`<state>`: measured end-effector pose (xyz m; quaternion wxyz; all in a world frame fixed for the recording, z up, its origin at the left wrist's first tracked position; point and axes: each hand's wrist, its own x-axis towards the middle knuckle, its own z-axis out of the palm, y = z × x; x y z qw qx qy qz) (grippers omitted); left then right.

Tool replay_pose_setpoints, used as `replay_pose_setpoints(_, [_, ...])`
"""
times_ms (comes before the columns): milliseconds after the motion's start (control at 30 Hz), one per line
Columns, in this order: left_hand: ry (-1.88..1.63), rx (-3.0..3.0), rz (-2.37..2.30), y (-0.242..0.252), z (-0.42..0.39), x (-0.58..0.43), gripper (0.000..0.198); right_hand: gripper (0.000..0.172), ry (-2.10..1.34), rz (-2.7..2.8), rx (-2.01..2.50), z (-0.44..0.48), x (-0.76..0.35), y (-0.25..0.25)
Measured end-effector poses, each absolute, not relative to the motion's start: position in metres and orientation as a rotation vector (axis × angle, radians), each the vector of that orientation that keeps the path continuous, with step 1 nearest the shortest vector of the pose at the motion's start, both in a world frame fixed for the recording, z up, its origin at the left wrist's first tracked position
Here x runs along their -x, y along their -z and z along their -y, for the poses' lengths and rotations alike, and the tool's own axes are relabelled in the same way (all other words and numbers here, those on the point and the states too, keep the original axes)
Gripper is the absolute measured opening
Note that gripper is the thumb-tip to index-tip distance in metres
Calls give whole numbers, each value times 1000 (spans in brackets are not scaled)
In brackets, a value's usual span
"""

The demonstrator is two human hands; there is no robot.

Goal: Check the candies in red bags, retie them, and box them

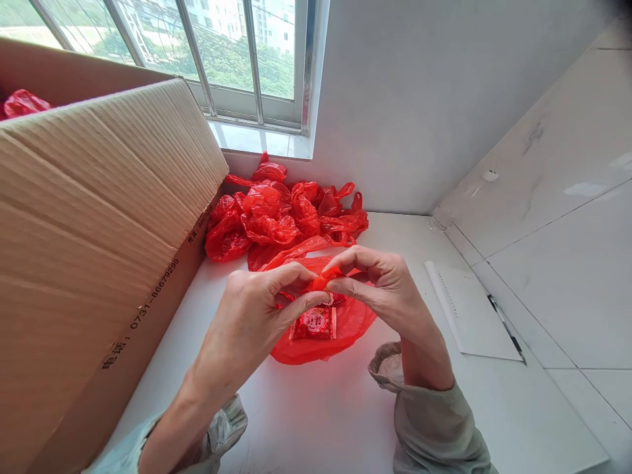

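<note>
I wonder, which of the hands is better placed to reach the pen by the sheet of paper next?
Probably the right hand: the pen lies on its side, while the left hand sits nearer the cardboard box. Both pinch the red bag.
</note>
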<state>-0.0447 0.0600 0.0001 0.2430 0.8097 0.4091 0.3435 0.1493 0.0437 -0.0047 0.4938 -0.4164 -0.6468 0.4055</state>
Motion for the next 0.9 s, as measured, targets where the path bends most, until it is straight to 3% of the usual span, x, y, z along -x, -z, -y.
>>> replay_pose_setpoints(233, [-851,-2218,-1131,-1,-64,48,19,7,-936,1633,1091,-45,-146,5])
replay_pose_setpoints(433, [-961,-2168,-1154,1,-62,46,13,15,-1121,1557,1026,-52,-146,13])
replay_pose_setpoints(900, [-966,-2319,-1142,-1,-63,49,17,14,-1041,1610,1039,-53,-144,14])
